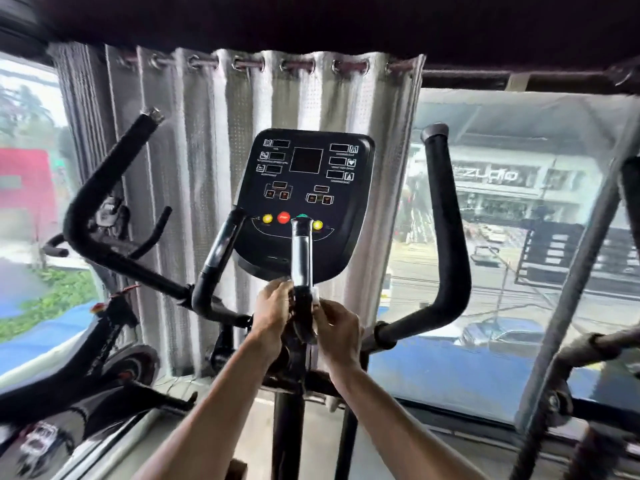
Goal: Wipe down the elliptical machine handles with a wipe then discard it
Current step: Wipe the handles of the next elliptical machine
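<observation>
Below the console (304, 188) | console labels too blurred to read; shop sign (491, 175) outside reads roughly "EZUDIO" | handle (301, 258) near-upright, tip up | white wipe (316, 295) wrapped round its lower part | left hand (272, 313) fingers curled on handle | right hand (337, 327) pinches wipe

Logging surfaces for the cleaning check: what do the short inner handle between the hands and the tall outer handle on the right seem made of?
Short silver-banded inner handle: the band looks like polished metal, glossy with bright reflections; the black part below is likely rubber or plastic. Tall curved black outer handle: matte, no glare, probably foam padding, grey end cap.
</observation>
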Motion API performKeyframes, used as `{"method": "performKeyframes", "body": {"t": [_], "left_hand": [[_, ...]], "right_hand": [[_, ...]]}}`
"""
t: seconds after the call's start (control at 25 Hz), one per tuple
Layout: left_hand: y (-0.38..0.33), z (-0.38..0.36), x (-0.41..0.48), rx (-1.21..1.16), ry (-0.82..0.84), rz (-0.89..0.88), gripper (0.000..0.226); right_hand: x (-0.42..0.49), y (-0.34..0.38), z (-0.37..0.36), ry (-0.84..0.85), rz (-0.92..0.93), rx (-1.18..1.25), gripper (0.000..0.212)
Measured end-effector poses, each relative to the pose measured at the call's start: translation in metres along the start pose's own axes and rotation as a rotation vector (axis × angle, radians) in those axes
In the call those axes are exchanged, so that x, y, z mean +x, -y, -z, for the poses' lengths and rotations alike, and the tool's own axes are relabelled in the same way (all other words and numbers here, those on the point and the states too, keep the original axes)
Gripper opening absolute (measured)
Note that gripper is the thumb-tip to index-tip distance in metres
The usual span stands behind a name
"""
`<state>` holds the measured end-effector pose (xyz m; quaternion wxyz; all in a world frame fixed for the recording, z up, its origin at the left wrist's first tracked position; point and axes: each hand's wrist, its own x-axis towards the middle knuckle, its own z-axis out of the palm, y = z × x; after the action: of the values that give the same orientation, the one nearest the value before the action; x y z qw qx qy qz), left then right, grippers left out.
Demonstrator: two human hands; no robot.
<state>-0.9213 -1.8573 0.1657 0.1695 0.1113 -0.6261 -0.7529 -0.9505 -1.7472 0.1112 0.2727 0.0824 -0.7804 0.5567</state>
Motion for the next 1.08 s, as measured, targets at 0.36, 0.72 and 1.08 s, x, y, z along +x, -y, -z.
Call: {"method": "performKeyframes", "body": {"t": [0.36,0.72,1.08], "left_hand": [[-0.003,-0.015,-0.008,0.293,-0.125,-0.080,0.023],[0.048,-0.037,-0.015,0.256,-0.234,-0.040,0.095],[0.069,-0.058,-0.030,0.152,-0.487,-0.104,0.048]], "right_hand": [[-0.014,-0.051,0.000,0.110,0.036,0.118,0.016],[0.014,-0.137,-0.019,0.093,0.148,-0.056,0.020],[0.041,-0.201,-0.042,0.199,-0.405,-0.046,0.016]]}}
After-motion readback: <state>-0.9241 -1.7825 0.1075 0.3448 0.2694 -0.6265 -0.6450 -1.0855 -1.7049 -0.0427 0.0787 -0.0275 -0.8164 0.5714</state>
